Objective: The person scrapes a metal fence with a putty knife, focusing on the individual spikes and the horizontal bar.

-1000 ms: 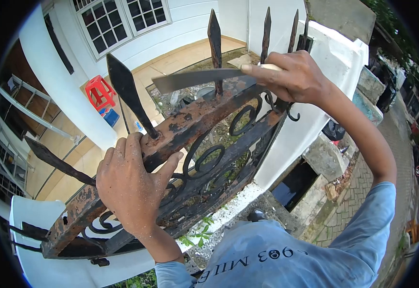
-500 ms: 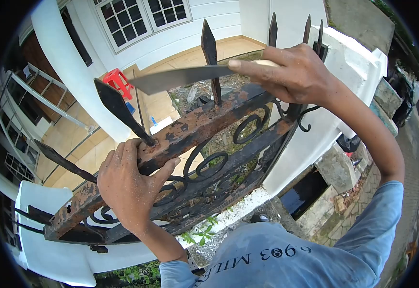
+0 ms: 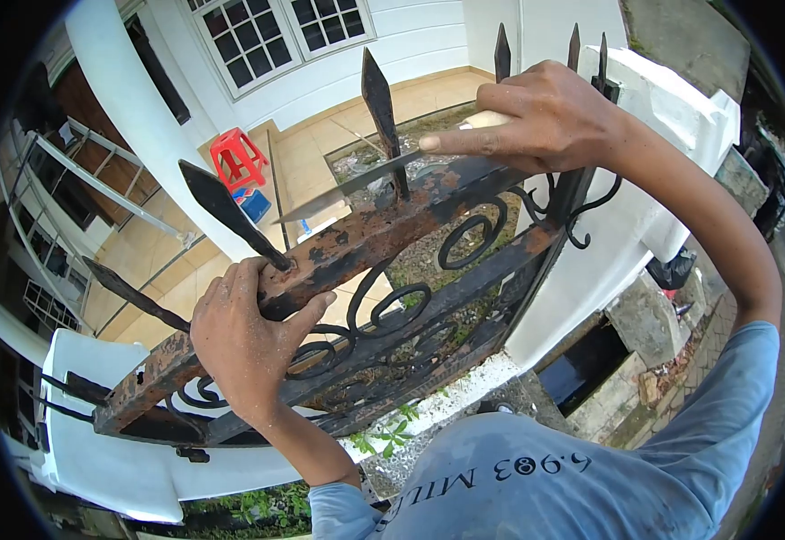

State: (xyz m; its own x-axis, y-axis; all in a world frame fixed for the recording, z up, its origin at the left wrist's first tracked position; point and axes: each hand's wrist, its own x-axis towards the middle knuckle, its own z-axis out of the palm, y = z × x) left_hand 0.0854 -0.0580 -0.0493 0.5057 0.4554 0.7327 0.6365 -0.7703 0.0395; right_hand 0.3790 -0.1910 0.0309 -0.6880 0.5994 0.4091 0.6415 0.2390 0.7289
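My left hand (image 3: 247, 337) is wrapped over the rusty top rail (image 3: 356, 236) of a black iron fence, its thumb along the near side, just below a spear-shaped spike (image 3: 221, 205). Pale dust speckles the back of that hand. In my right hand (image 3: 536, 121) is a long-bladed knife (image 3: 352, 187) with a pale handle, gripped with the index finger stretched along it. The blade points left, thin side toward me, low over the rail and beside the middle spike (image 3: 379, 94). Paint has flaked off the rail in rusty patches.
Iron scrolls (image 3: 472, 236) fill the fence below the rail. A white pillar (image 3: 631, 171) stands at the right, near an open drain hole (image 3: 581, 364). Behind the fence are a red stool (image 3: 238, 160), a blue box (image 3: 251, 205) and a tiled porch.
The knife has come down toward the rail, its blade turning from broad side to thin side. My left hand keeps its place on the rail. The view has shifted slightly.
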